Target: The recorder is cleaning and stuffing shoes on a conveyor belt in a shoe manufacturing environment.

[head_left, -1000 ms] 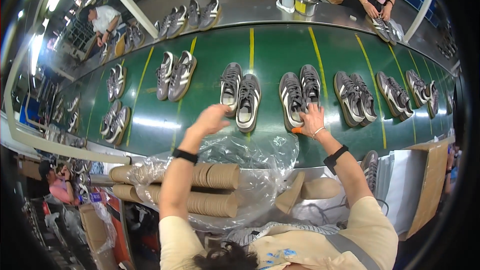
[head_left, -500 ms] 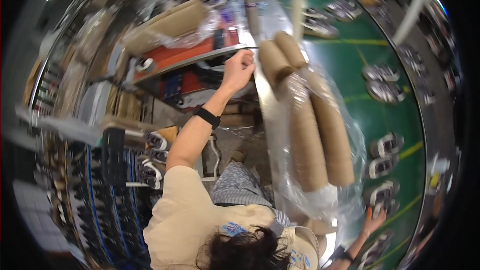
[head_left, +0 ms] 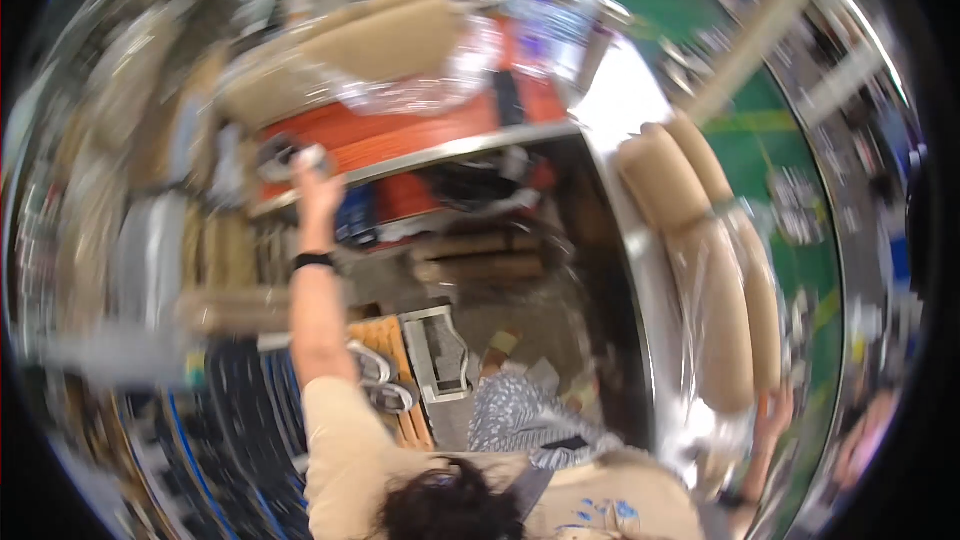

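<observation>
My left hand (head_left: 318,198), a black band on its wrist, is stretched out to the left end of a red-topped bench (head_left: 400,145). Its fingertips are at a small, rounded white-and-dark thing (head_left: 280,158) there; motion blur hides the grip and the thing's kind. Far to the right, my right hand (head_left: 772,418) is beside the green conveyor belt (head_left: 755,122), near the lower end of long brown stacks (head_left: 715,300) in clear plastic. Something orange shows at its fingers, which are too smeared to read.
More brown stacks (head_left: 370,40) in plastic lie on the red bench. A metal-edged counter (head_left: 640,290) runs between me and the belt. Shoes (head_left: 795,205) stand on the belt. Low on the left are an orange slatted surface (head_left: 410,425) with shoes and dark racks (head_left: 250,420).
My left hand has swung left from the counter's corner to the white-and-dark thing. The view has turned left, so the counter and brown stacks appear farther right. My right hand appears away from the shoe.
</observation>
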Demonstrator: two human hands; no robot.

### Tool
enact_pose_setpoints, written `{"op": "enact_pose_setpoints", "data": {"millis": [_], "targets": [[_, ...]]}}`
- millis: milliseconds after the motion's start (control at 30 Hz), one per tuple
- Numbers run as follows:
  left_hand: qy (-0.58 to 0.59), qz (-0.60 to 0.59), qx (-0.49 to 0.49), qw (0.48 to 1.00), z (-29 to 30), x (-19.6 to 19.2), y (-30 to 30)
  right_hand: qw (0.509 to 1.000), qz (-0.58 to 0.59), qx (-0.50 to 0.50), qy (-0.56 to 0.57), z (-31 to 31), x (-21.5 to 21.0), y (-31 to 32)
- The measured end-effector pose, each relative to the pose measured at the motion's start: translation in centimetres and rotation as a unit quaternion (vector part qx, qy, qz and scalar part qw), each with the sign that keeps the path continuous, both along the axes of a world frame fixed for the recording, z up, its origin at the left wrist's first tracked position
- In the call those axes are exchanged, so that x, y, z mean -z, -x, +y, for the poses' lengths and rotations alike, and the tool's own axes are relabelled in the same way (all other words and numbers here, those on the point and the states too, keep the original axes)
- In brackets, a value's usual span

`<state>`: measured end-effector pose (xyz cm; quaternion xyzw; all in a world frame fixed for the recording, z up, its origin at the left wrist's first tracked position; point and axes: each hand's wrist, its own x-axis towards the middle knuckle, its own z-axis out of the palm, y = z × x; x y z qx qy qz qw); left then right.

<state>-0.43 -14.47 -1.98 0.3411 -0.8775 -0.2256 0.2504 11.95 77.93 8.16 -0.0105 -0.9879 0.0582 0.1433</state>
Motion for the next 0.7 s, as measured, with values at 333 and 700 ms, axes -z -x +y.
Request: {"op": "enact_pose_setpoints", "data": {"millis": [333,700], "targets": [[-0.051,-0.159,-0.008,0.986,7.0,-10.4,4.3,0.979,-0.092,0.176,0.055,-8.7,-7.7,-12.0],[-0.052,0.161,0.439,0.882,34.8,-22.1,4.4,0.786,0.071,0.597,0.147,0.9,1.2,-38.0]]}}
